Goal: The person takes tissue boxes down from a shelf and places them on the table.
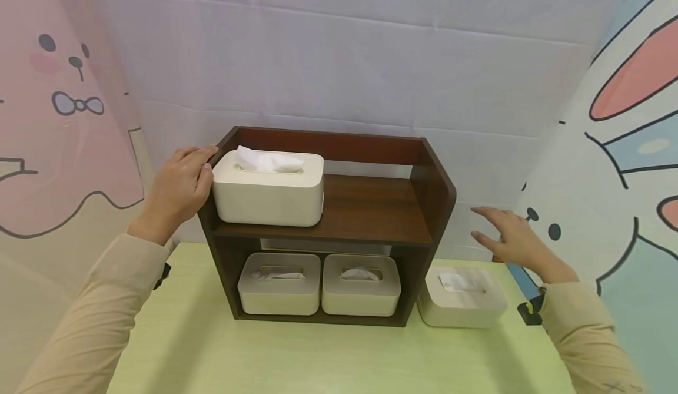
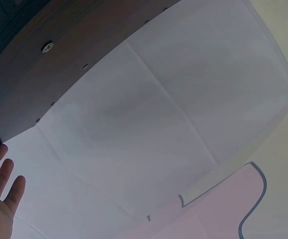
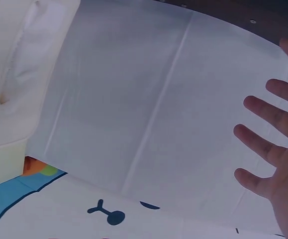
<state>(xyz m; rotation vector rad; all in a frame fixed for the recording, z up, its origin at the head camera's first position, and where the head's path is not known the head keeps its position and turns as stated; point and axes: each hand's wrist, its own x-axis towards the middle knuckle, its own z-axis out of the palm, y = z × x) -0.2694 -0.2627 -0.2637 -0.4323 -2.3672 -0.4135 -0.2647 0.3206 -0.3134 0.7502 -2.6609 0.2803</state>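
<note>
At the upper left of a dark brown two-tier shelf (image 1: 378, 205), my left hand (image 1: 177, 191) touches the side panel, beside a white tissue box (image 1: 267, 199) on the top tier. In the left wrist view, the fingers (image 2: 2, 174) stretch up to the panel's edge, apart from one another. My right hand (image 1: 511, 238) hovers in the air right of the shelf, holding nothing. Its fingers (image 3: 263, 144) are spread in the right wrist view. Under that hand, another tissue box (image 1: 466, 311) stands on the table, right of the shelf.
Two more tissue boxes (image 1: 279, 300) (image 1: 361, 300) sit side by side in the lower tier. The shelf stands on a light green table (image 1: 296, 358). Behind hangs a white sheet (image 1: 339, 70), with cartoon-printed cloth (image 1: 69, 164) (image 1: 635, 205) on both sides.
</note>
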